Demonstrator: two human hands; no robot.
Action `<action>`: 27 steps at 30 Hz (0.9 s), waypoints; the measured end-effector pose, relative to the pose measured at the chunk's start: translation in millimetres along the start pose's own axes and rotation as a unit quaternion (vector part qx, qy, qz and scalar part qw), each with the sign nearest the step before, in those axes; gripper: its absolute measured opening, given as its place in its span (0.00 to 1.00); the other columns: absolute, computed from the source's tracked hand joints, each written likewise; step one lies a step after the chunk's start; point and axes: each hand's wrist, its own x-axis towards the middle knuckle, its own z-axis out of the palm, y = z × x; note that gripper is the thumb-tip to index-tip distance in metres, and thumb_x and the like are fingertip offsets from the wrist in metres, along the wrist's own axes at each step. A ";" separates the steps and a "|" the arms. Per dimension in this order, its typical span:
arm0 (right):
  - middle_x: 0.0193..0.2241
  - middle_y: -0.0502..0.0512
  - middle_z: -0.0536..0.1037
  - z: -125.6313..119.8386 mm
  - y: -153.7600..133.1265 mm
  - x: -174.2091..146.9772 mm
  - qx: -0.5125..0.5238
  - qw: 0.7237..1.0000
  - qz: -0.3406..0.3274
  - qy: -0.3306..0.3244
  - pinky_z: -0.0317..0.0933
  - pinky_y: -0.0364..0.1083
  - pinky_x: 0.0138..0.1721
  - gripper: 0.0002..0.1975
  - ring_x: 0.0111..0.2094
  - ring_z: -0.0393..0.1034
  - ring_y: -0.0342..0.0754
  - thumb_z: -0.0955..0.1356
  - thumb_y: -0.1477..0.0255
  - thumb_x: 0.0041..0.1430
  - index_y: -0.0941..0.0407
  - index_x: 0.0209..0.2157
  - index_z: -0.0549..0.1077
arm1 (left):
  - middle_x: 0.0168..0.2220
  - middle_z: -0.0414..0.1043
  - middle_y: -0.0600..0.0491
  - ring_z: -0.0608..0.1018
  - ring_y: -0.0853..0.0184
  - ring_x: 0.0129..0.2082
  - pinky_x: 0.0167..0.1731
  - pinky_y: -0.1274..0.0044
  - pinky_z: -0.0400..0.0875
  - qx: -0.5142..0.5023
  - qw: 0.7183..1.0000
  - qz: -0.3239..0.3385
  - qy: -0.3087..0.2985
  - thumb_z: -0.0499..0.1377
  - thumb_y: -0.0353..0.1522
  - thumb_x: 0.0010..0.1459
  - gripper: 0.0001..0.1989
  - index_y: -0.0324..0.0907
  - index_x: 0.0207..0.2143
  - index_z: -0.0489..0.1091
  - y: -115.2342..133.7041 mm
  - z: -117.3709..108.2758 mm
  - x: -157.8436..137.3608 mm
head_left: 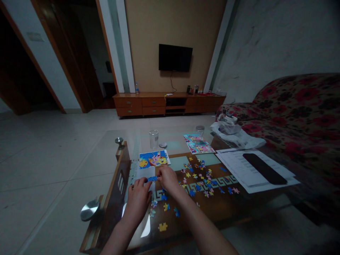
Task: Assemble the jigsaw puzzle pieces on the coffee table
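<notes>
A short strip of blue jigsaw puzzle pieces (152,179) lies on the glass table between my two hands. My left hand (138,196) has its fingers bent and closed on the strip's left end. At the other end, my right hand (168,178) pinches the blue pieces, its fingertips partly hidden. Just beyond them is a picture card (154,159) with a yellow cartoon figure on blue. Several loose jigsaw pieces (198,176) are scattered to the right of my right hand. A few more, among them a yellow piece (163,227), lie nearer, between my forearms.
A glass jar (153,139) stands behind the card, with a metal lid (163,145) beside it. Another jar (200,131) is by a second picture sheet (199,144). Papers (245,168) bear a dark flat object (264,169). A plastic bag (236,134) lies at the far right.
</notes>
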 end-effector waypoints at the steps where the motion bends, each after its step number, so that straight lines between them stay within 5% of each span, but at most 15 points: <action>1: 0.40 0.58 0.78 -0.3 -0.2 -0.6 -0.002 1.000 0.004 -0.002 0.56 0.43 0.38 0.08 0.41 0.70 0.49 0.70 0.79 0.52 0.57 0.35 0.78 | 0.55 0.65 0.44 0.67 0.53 0.55 0.49 0.62 0.62 0.003 1.000 0.001 0.000 0.51 0.24 0.60 0.21 0.44 0.54 0.68 -0.2 0.1 0.0; 9: 0.36 0.52 0.81 -17.4 15.0 -1.9 -0.013 0.999 0.023 -0.037 0.55 0.41 0.32 0.09 0.37 0.72 0.46 0.68 0.79 0.53 0.54 0.35 0.78 | 0.55 0.66 0.45 0.68 0.54 0.54 0.48 0.62 0.63 0.014 1.000 0.015 0.008 0.51 0.25 0.62 0.19 0.44 0.54 0.68 -1.5 0.6 -2.0; 20: 0.31 0.54 0.80 -94.6 97.0 -44.9 -0.094 0.991 0.076 -0.062 0.54 0.42 0.31 0.11 0.34 0.72 0.48 0.69 0.84 0.46 0.56 0.29 0.79 | 0.56 0.66 0.46 0.68 0.54 0.55 0.47 0.63 0.63 0.018 1.000 0.019 0.009 0.51 0.25 0.63 0.19 0.45 0.54 0.68 -7.5 7.5 0.4; 27: 0.38 0.58 0.78 -95.6 116.4 -73.0 -0.132 0.988 0.055 -0.057 0.54 0.43 0.37 0.12 0.39 0.70 0.51 0.70 0.82 0.47 0.57 0.35 0.77 | 0.55 0.66 0.44 0.69 0.53 0.54 0.47 0.62 0.63 0.011 1.000 0.020 0.015 0.52 0.25 0.62 0.18 0.44 0.53 0.69 -3.6 1.5 -1.1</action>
